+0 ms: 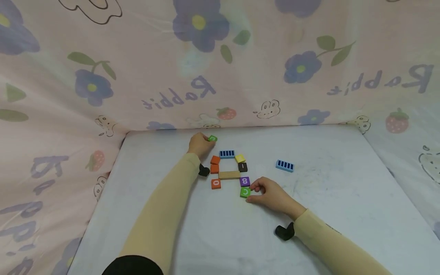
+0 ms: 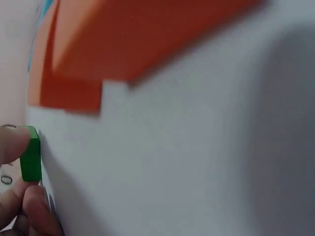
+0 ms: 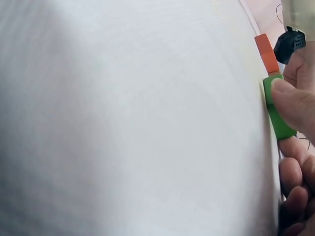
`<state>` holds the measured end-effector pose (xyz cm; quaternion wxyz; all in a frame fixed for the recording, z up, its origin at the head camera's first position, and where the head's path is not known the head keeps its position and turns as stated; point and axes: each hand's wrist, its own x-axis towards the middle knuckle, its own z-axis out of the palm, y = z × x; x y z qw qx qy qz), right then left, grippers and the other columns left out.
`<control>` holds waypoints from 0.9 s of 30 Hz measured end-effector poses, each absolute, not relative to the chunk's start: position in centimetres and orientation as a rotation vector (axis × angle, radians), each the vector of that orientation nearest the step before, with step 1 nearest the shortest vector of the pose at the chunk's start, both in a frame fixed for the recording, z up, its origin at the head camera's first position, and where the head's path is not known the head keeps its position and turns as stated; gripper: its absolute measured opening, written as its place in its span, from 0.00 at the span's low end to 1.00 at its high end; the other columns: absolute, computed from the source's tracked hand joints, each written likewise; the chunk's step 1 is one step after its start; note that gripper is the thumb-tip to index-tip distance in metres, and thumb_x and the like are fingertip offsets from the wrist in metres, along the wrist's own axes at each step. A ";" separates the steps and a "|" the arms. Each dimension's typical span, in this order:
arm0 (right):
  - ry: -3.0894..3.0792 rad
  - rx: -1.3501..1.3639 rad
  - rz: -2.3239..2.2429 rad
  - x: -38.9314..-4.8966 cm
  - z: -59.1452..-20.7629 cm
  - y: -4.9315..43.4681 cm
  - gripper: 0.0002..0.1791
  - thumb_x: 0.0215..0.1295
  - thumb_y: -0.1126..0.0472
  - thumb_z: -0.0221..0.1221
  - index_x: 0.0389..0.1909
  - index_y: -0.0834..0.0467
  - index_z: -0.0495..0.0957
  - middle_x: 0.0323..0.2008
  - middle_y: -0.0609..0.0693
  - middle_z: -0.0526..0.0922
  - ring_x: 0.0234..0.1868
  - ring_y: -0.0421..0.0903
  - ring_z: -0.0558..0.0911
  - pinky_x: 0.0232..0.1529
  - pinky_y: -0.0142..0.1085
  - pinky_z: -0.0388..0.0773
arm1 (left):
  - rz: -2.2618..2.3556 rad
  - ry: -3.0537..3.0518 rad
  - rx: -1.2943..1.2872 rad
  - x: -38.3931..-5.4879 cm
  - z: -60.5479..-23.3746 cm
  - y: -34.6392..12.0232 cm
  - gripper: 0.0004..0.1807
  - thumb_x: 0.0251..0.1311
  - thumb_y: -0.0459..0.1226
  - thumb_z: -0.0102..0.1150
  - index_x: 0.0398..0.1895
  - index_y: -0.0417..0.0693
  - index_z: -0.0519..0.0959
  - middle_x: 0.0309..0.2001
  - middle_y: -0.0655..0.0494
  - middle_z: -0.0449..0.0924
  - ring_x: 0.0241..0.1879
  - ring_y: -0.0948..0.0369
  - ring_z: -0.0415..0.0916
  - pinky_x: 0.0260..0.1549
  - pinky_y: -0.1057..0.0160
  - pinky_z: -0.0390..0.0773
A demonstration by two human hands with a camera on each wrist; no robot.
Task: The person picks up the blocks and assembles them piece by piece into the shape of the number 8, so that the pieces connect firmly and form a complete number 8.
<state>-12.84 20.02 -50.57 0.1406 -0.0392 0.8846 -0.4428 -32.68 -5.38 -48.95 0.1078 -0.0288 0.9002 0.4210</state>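
Beyond the block arrangement, my left hand (image 1: 200, 145) pinches a green lettered block (image 1: 212, 138). The left wrist view has this green block (image 2: 31, 160) between thumb and fingers, close to the white surface. At the near right corner of the arrangement, my right hand (image 1: 271, 194) pinches another green block (image 1: 245, 192), marked with a C-like letter, by its edges. Directly behind it lies a purple block (image 1: 245, 181) with an 8. From the right wrist, the green block (image 3: 280, 118) shows under the thumb, its far side hidden by the fingers.
The arrangement also has a black block (image 1: 242, 167), a yellow block (image 1: 240, 158), a blue slotted block (image 1: 227, 154), a tan plank (image 1: 229, 175) and several orange blocks, one an orange block (image 1: 215, 184) with a 0. Another blue slotted block (image 1: 284, 165) lies apart rightward. Printed cloth (image 1: 240, 88) rises behind.
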 end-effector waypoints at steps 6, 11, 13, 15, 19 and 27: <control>2.557 -0.128 -1.261 -13.0 -50.7 19.9 0.21 0.48 0.47 0.74 0.40 0.51 0.78 0.34 0.48 0.74 0.36 0.46 0.69 0.36 0.39 0.67 | 1.309 2.653 -0.090 -31.3 -48.3 -7.8 0.17 0.58 0.45 0.65 0.40 0.40 0.78 0.44 0.48 0.76 0.46 0.53 0.72 0.48 0.53 0.73; 2.567 -0.110 -1.229 -13.0 -50.7 20.1 0.24 0.48 0.44 0.73 0.41 0.51 0.78 0.35 0.48 0.74 0.37 0.47 0.69 0.38 0.41 0.67 | 1.367 2.625 0.004 -29.5 -47.8 -9.1 0.19 0.58 0.46 0.66 0.45 0.41 0.80 0.41 0.50 0.78 0.41 0.55 0.74 0.42 0.57 0.76; 2.570 -0.100 -1.215 -13.0 -50.8 20.3 0.24 0.48 0.43 0.73 0.41 0.51 0.78 0.36 0.48 0.74 0.38 0.47 0.69 0.38 0.41 0.67 | 1.370 2.604 0.057 -28.4 -47.5 -9.4 0.20 0.58 0.46 0.66 0.47 0.42 0.79 0.41 0.51 0.77 0.39 0.56 0.75 0.38 0.60 0.77; 2.570 -0.085 -1.213 -13.1 -50.8 20.4 0.25 0.48 0.43 0.73 0.41 0.52 0.78 0.36 0.49 0.74 0.38 0.47 0.69 0.37 0.41 0.66 | 1.357 2.585 0.098 -27.2 -47.1 -9.5 0.21 0.58 0.48 0.67 0.48 0.44 0.79 0.41 0.53 0.76 0.38 0.56 0.74 0.35 0.61 0.77; 2.570 -0.083 -1.214 -13.1 -50.8 20.5 0.25 0.47 0.44 0.73 0.41 0.53 0.78 0.35 0.49 0.74 0.37 0.48 0.69 0.37 0.41 0.66 | 1.305 2.572 0.190 -24.2 -46.5 -9.8 0.20 0.57 0.48 0.68 0.48 0.48 0.81 0.41 0.55 0.76 0.37 0.57 0.74 0.31 0.62 0.77; 2.567 -0.104 -1.220 -13.1 -50.9 20.0 0.25 0.48 0.45 0.73 0.41 0.54 0.77 0.35 0.49 0.74 0.37 0.47 0.69 0.37 0.41 0.66 | 1.233 2.529 0.310 -18.1 -46.7 -10.2 0.18 0.54 0.48 0.70 0.44 0.48 0.82 0.37 0.58 0.77 0.35 0.59 0.74 0.31 0.62 0.76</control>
